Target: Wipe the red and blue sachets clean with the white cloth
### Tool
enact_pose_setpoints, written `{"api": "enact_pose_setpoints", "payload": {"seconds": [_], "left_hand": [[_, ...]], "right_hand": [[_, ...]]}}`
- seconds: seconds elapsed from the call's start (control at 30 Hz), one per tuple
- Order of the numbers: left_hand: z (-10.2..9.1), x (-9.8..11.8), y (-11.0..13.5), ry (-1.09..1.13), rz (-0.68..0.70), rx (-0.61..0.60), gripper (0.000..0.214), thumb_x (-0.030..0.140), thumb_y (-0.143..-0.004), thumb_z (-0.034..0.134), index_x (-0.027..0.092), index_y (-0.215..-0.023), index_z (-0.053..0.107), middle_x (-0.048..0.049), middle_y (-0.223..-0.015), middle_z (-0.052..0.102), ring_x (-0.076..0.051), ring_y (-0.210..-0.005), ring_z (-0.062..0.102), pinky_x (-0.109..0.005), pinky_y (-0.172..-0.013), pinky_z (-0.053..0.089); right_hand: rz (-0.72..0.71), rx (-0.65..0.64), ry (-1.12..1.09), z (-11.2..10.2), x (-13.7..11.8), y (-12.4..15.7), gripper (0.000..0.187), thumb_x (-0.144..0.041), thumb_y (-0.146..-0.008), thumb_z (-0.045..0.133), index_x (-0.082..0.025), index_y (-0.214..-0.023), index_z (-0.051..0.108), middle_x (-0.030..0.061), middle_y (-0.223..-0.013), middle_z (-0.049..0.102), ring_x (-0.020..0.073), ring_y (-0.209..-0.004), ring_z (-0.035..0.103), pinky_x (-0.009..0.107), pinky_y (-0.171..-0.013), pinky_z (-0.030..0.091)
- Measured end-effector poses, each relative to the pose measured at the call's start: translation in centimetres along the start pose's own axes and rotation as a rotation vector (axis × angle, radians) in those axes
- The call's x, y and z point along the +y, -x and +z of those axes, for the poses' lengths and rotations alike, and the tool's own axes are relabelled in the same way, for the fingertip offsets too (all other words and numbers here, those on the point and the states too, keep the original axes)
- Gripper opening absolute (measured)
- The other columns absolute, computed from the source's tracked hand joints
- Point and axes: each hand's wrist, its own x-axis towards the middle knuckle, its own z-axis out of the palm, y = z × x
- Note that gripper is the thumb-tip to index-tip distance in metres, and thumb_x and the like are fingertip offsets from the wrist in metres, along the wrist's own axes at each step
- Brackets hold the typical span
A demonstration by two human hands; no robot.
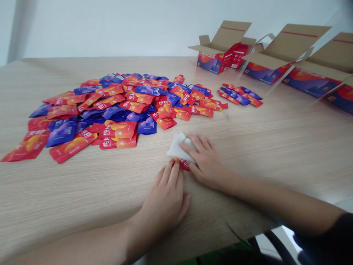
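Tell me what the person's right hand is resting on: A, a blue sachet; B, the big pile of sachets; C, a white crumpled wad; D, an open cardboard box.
C. The right hand lies across the white crumpled wad, well away from the sachet pile and the cardboard boxes.

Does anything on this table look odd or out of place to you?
Yes: a crumpled white sheet on a red foil sachet, between the left hand and right hand. The other sachets on the wooden table are all red or blue.
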Motion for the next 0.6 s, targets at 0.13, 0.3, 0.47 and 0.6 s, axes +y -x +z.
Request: {"api": "enact_pose_setpoints", "payload": {"seconds": [0.13, 0.3, 0.47, 0.6], "left_hand": [[0.18, 0.00, 0.02, -0.007, 0.001, 0.027, 0.054, 0.032, -0.086, 0.048, -0.003, -0.125, 0.059, -0.0273, -0.128, 0.060, -0.039, -0.120, 0.056, -0.049, -0.100, 0.048], [0.41, 0.00, 0.21, -0.039, 0.010, 0.058, 0.054, 0.033, -0.086, 0.047, -0.003, -0.125, 0.059, -0.0259, -0.130, 0.060, -0.039, -0.122, 0.056, -0.048, -0.100, 0.049], [0.10, 0.18, 0.18, -0.051, 0.009, 0.017, 0.058, 0.033, -0.087, 0.046, -0.006, -0.129, 0.055, -0.0288, -0.134, 0.056, -0.042, -0.127, 0.051, -0.051, -0.101, 0.048], [-0.25, 0.20, 0.01, -0.027, 0.014, -0.017, 0.060, 0.033, -0.088, 0.045, -0.009, -0.132, 0.051, -0.0311, -0.137, 0.053, -0.042, -0.129, 0.049, -0.051, -0.103, 0.046]], "right_hand": [[-0.017, -0.013, -0.017, 0.03, 0.16, -0.11, 0.054, -0.027, -0.092, 0.043, -0.021, -0.146, 0.044, 0.0129, -0.156, 0.034, 0.0315, -0.142, 0.029, 0.053, -0.114, 0.021], [-0.005, -0.003, 0.011, -0.09, 0.13, -0.18, 0.055, -0.029, -0.090, 0.047, -0.023, -0.145, 0.047, 0.0151, -0.154, 0.036, 0.0381, -0.139, 0.031, 0.057, -0.109, 0.025], [0.064, 0.011, -0.002, -0.29, 0.75, -0.39, 0.052, -0.029, -0.094, 0.042, -0.021, -0.144, 0.048, 0.0159, -0.150, 0.041, 0.0338, -0.134, 0.039, 0.052, -0.107, 0.030], [-0.046, 0.007, 0.027, 0.03, 0.90, -0.62, 0.053, -0.032, -0.092, 0.046, -0.022, -0.145, 0.048, 0.0159, -0.152, 0.036, 0.0374, -0.136, 0.033, 0.055, -0.108, 0.025]]}}
